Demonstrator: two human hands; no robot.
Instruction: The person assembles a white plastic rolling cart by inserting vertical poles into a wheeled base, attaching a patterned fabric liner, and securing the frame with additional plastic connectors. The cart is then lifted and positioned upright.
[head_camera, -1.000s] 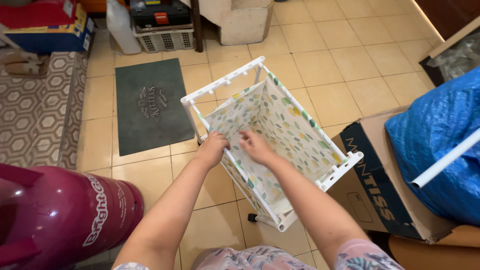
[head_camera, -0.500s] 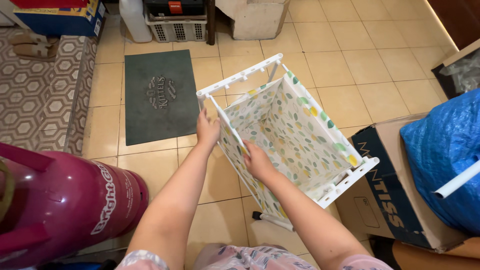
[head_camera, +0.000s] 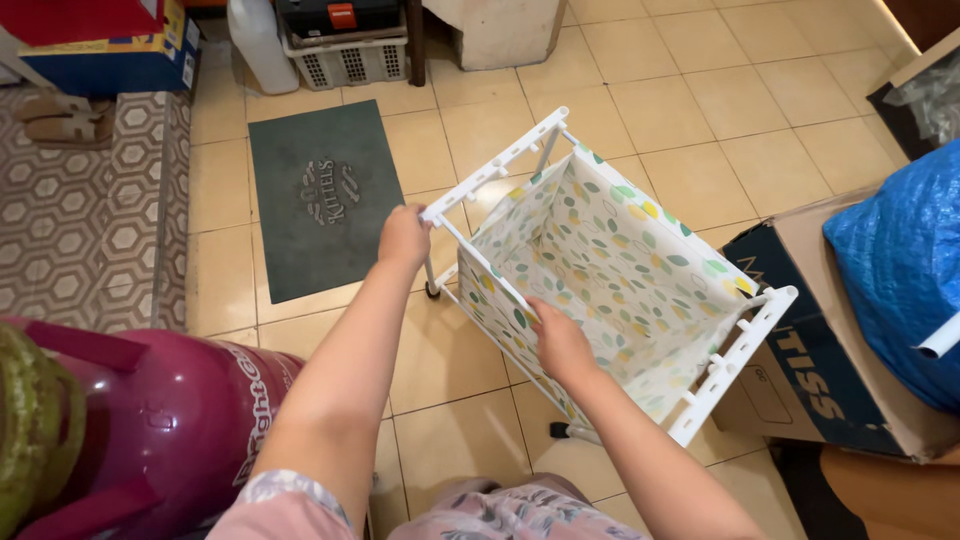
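- Two bare hands steady a laundry hamper (head_camera: 610, 270) on a tiled floor (head_camera: 760, 100), seen from the head camera: a white plastic frame with a soft fabric liner printed in green, yellow and grey leaves. It stands tilted near the middle of the floor, between a dark green doormat (head_camera: 325, 195) and a cardboard box (head_camera: 800, 360).
- The left hand (head_camera: 403, 236) is closed around the frame's near-left top corner, fingers curled over the white rail.
- The right hand (head_camera: 560, 340) grips the near long rail partway along, fingers wrapped over the fabric edge, thumb outside.
- Judged from its thin tubes and cloth sides, the hamper is likely light; the rails look stiff and the liner soft and yielding. The rails and corner joints look the sound places to grip, since the fabric would sag or slip. The small wheels at the base (head_camera: 433, 291) suggest it may roll if pushed.
- The liner appears empty; only printed cloth shows inside.
- The box, at the floor's right edge, holds a bulging blue sack (head_camera: 900, 270).
- At the far edge, a white slatted basket (head_camera: 350, 62) carries a dark case with an orange latch; a white jug (head_camera: 258, 40) stands just beside it.
- A magenta gas cylinder (head_camera: 170, 430) fills the near-left corner; a patterned mat (head_camera: 80, 220) lies beyond it along the left edge.
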